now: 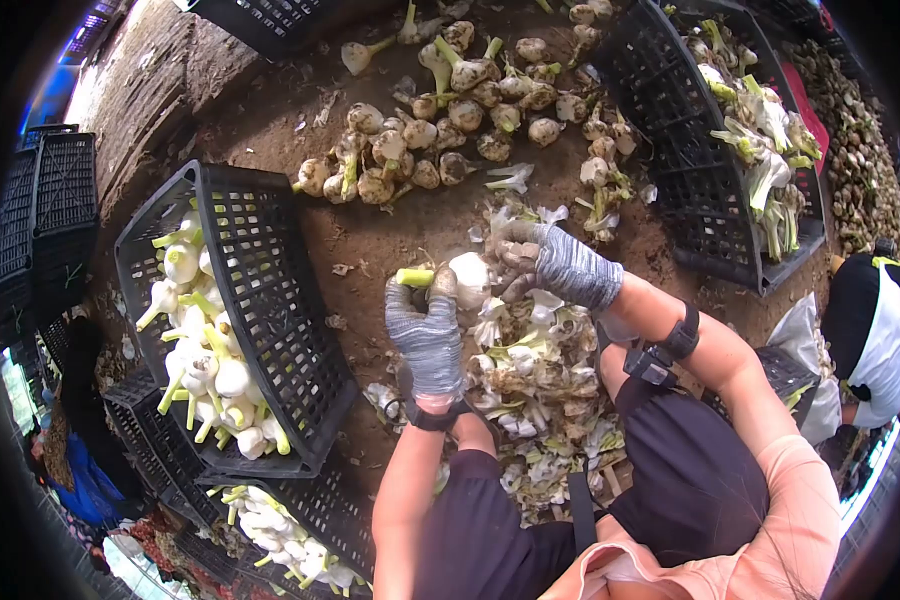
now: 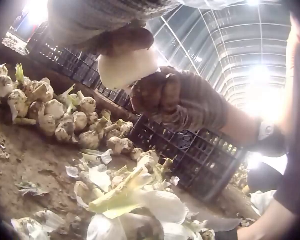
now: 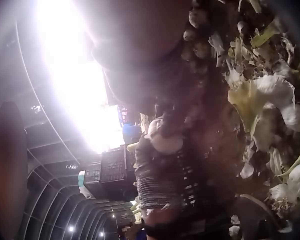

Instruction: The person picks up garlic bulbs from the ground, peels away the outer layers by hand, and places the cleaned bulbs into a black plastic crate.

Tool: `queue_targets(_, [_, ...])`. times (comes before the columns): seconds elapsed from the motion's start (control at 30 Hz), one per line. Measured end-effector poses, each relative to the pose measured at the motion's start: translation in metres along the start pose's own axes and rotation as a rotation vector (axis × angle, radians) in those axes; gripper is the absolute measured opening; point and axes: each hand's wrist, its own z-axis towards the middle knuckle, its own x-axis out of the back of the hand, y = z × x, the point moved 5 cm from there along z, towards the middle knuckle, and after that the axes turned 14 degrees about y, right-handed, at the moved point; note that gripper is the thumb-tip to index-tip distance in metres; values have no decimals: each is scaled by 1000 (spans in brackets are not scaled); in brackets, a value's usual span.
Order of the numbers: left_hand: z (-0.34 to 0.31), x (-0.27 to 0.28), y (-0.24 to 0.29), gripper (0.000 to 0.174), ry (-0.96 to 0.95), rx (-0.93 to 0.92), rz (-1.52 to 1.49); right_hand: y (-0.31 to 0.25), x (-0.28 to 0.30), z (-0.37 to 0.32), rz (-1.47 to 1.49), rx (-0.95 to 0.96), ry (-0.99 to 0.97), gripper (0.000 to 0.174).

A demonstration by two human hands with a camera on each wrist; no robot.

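In the head view a white peeled garlic bulb [image 1: 471, 279] lies between the two gloved hands, its green stem [image 1: 415, 277] pointing left. The left hand [image 1: 427, 335] grips the bulb and stem with curled fingers and thumb. On the bulb's right side, the right hand [image 1: 560, 265] has bent, dirt-stained fingers touching it. The left wrist view shows the bulb [image 2: 127, 67] between the left fingers above and the right hand [image 2: 177, 100]. From the right wrist, the bulb [image 3: 165, 140] appears beside the left hand [image 3: 157, 175]; the right hand is dark and blurred there.
Unpeeled garlic [image 1: 390, 148] is heaped on the soil ahead. A black crate [image 1: 270, 300] of white bulbs stands at left, another crate [image 1: 690, 160] with stemmed garlic at right. Peeled skins [image 1: 530, 370] pile between the knees. Another person [image 1: 870, 330] is at far right.
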Motion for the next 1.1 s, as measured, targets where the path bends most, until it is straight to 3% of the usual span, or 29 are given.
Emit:
queue_targets(0.13, [3,0,0,14,26,-125,-52,-11,-10,-6,-564,753,111,30])
queue_targets(0.17, [3,1,1,13,27,-130,-86,-7,-5,-2,-601,687,145,30])
queue_targets(0.23, [-1,12,-5,17,11,234,-224,-2,13,11,-665,559,219,28])
queue_targets(0.27, [2,14,-7,17,15,176,-245,1,27,19,-835,570,227,24])
queue_targets(0.37, [6,16,-8,16,20,75,-188,2,21,14,-471,205,142,30])
queue_targets(0.5, [1,5,4,17,-70,-71,-171,-9,-16,4,-238,87,-38,37])
queue_targets(0.57, [1,7,-3,17,-49,4,-185,-21,-20,-7,-354,142,21,33])
queue_targets(0.67, [5,11,-12,17,-49,118,-217,-6,-12,-4,-55,79,-105,30])
queue_targets(0.73, [5,13,-15,17,-51,140,-189,-7,-10,-4,-93,110,-85,28])
queue_targets(0.83, [2,10,-3,18,-38,-29,-171,-11,-12,-7,-161,90,-25,27])
queue_targets(0.9, [2,9,4,17,-43,-257,-85,-16,-17,-10,-214,55,22,28])
queue_targets(0.93, [0,9,11,15,-51,-378,9,-17,-15,-5,-449,328,113,27])
queue_targets(1.0, [-4,10,20,14,-57,-562,174,-17,-17,-1,-354,397,87,25])
queue_targets(1.07, [-1,11,19,14,-85,-530,137,-21,-18,-1,-304,455,97,23])
queue_targets(1.1, [-1,11,18,15,-97,-514,119,-13,-14,3,-289,374,104,23])
